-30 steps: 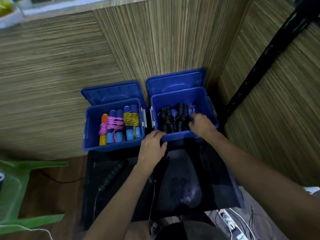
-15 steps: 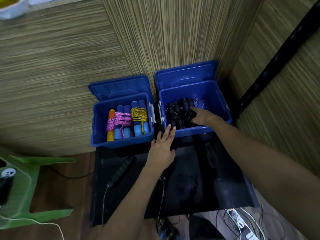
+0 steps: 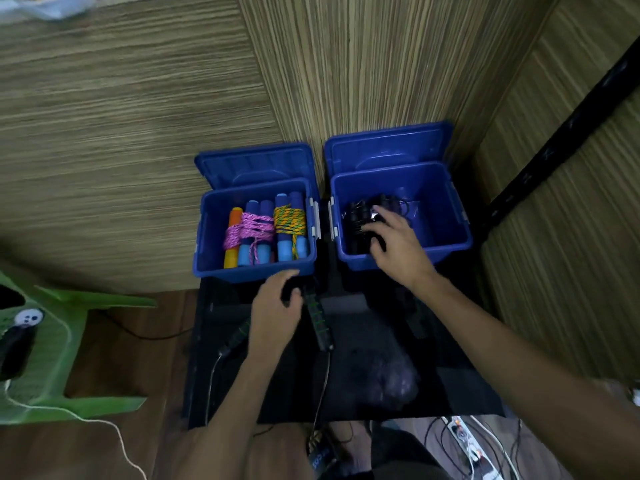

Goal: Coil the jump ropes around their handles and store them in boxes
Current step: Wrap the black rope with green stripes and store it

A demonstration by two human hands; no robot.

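Seemingly, left hand [image 3: 277,303] grips black handle [image 3: 318,317] beside thumb.

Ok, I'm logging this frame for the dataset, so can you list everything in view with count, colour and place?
left box: 1, blue, lid open, by the wall
right box: 1, blue, lid open, beside it
coiled ropes: pink and yellow-green, round blue and orange handles, in left box
black coiled ropes: count unclear, in right box
loose jump rope: 1, black and green handles, on mat
mat: 1, black, on floor
stool: 1, green, far left
power strip: 1, white, lower right
left hand: grips a rope handle
right hand: in right box, on the black ropes
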